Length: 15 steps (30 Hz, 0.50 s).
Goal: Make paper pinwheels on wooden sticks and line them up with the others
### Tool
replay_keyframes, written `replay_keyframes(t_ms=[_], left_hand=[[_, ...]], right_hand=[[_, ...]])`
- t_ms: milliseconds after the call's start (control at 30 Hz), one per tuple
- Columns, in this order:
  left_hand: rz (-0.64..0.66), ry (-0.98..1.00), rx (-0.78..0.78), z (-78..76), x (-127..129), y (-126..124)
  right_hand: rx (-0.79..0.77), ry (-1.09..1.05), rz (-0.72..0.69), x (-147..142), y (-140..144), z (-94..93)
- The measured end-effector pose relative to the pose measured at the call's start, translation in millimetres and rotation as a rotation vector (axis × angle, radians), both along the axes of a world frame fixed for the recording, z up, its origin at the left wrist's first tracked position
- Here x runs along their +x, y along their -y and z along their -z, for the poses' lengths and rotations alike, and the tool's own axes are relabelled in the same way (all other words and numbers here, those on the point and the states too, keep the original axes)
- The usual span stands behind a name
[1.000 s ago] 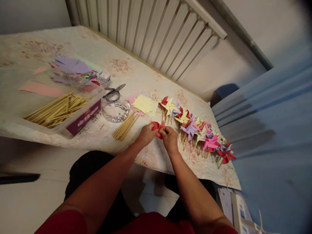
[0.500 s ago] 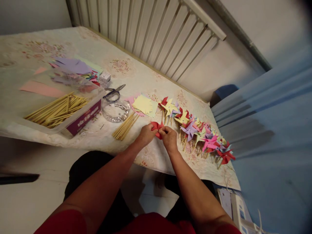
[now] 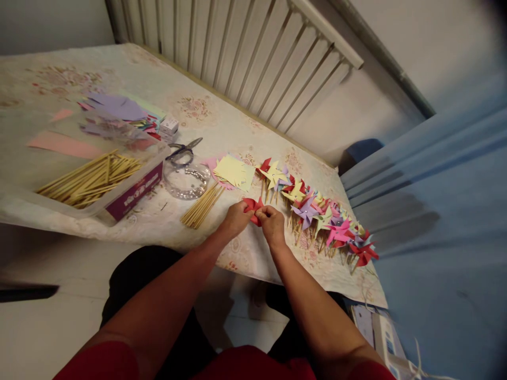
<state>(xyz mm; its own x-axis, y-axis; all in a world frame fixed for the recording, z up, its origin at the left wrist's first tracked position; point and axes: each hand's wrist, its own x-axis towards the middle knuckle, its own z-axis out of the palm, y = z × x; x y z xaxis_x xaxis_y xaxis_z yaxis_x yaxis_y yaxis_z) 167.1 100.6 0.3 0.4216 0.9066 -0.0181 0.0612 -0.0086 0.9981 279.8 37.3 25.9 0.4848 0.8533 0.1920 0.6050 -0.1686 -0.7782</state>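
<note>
Between my hands is a red paper pinwheel [image 3: 251,202], its blades partly folded inward. My left hand [image 3: 236,215] is closed on its left side. The fingers of my right hand [image 3: 272,221] pinch the paper near its middle; anything small under the fingertips is hidden. Just left of my hands lies a bundle of thin wooden sticks [image 3: 202,206]. Beyond it sits a stack of cut paper squares [image 3: 232,170], yellow on top. To the right, many finished pinwheels [image 3: 304,211] on sticks lie in a row along the table.
A clear plastic box [image 3: 95,210] of sticks stands on the left. Near it are a round clear dish [image 3: 186,182] of small shiny pins, scissors [image 3: 184,151], a small white box [image 3: 169,125] and purple paper [image 3: 114,105]. A radiator [image 3: 237,58] runs behind the table.
The view has shifted slightly. My hands stay together on the red paper, with only a small movement of the fingers.
</note>
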Motion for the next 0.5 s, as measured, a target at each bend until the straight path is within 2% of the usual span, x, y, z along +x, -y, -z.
replay_keyframes(t_ms=[67, 200, 267, 400, 500], left_hand=[[0.000, 0.000, -0.005, -0.7, -0.4, -0.1], [0.011, -0.013, -0.003, -1.9, -1.1, -1.2], [0.010, -0.001, 0.004, -2.1, -1.4, -1.5], [0.004, 0.028, -0.022, -1.7, -1.4, -1.4], [0.049, 0.088, -0.059, -0.1, -0.3, -1.2]], right_hand=[[-0.005, -0.012, -0.018, 1.0, -0.6, -0.6], [0.044, 0.256, -0.139, 3.5, 0.3, -11.8], [0.054, 0.307, -0.145, 3.2, 1.2, -14.9], [0.116, 0.225, 0.042, 2.7, 2.3, -7.9], [0.142, 0.043, 0.161, 5.0, 2.7, 1.5]])
